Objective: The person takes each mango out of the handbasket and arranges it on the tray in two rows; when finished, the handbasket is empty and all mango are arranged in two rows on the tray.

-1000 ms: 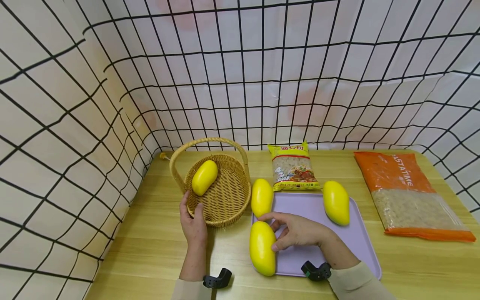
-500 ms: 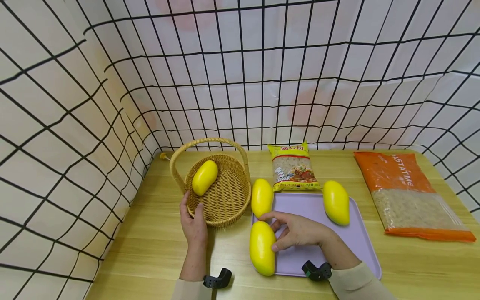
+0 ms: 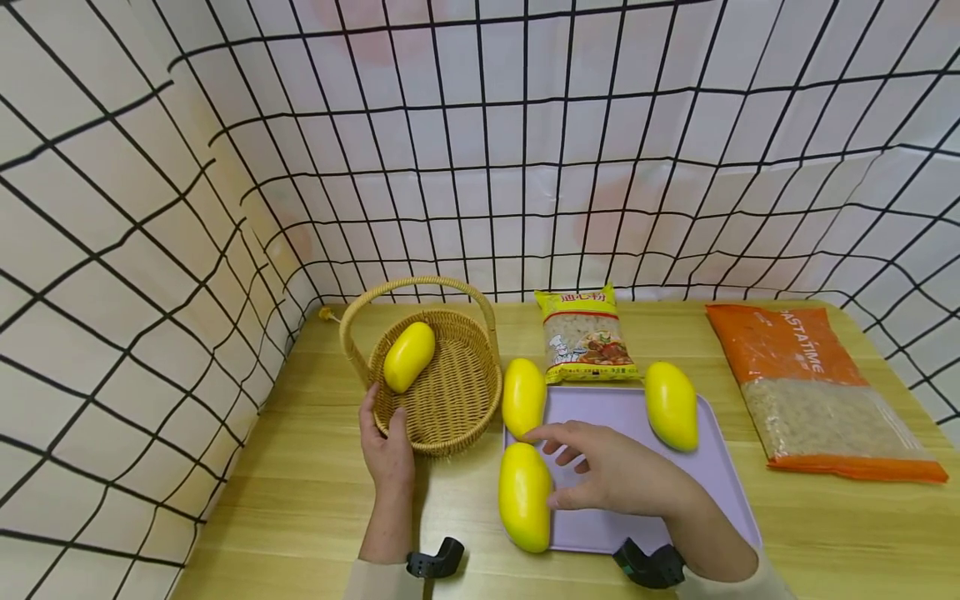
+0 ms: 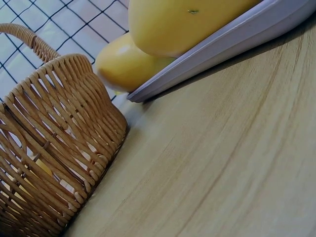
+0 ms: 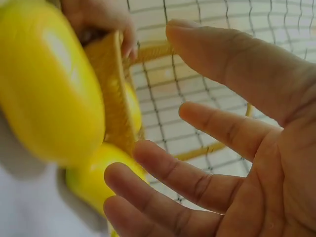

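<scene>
My left hand [image 3: 387,450] holds the near left rim of a wicker basket [image 3: 453,392], its thumb over the rim and fingers along the outside. One yellow mango [image 3: 409,357] lies inside the basket. My right hand [image 3: 622,475] hovers over a lilac tray [image 3: 600,533], fingers spread and nothing between them. Just left of its fingertips is the front mango [image 3: 524,497], on the tray's left edge; the right wrist view shows a gap between this mango [image 5: 49,89] and the fingers [image 5: 197,187]. Behind it lies another mango [image 3: 524,398], and one more [image 3: 671,406] sits at the tray's back right.
A yellow bag of pasta [image 3: 588,335] lies behind the tray. To the right is a larger orange and clear pasta bag [image 3: 825,392]. A white sheet with a black grid [image 3: 502,150] rises behind and to the left of the wooden table [image 3: 300,500].
My right hand has come away from the front mango, its fingers spreading and its wrist shifting slightly right. The left hand, basket and mangoes stay where they were.
</scene>
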The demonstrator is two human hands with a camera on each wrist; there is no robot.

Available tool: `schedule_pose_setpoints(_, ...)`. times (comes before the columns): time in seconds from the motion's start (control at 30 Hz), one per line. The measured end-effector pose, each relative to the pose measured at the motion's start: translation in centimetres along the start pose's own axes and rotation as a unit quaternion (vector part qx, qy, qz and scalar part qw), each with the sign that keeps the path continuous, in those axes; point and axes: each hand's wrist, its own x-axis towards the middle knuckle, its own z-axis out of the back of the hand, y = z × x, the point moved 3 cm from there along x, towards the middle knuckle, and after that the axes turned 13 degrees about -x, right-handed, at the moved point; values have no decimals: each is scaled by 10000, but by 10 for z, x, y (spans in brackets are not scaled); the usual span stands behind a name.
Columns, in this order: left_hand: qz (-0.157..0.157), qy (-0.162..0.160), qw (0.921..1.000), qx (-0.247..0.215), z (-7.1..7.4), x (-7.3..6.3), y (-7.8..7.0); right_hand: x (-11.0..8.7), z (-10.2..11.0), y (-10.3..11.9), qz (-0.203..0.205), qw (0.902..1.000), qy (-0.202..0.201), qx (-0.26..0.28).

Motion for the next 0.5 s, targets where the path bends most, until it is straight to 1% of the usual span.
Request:
schedule_pose_setpoints(0.13,-41,-4,10000,8,0,0,0,-3,-5,16,130,9999,-7,-23)
schedule_pose_setpoints(0.2,-67,-22,10000,42,0,0,0,-1,-11,23,218,9996,-88,148)
schedule_pose_setpoints(0.3,-95,-35,9999,106,1,1,0,8,-19,35,256,9976,-368,532)
schedule_pose_setpoints(0.37,-104,-48,9999,101,1,1,0,16,-24,44,147,9941,-630,872)
schedule_pose_setpoints(0.5,-137,-34,9999,-16,0,0,1,36,-27,61,-283,9829,-1136,1422)
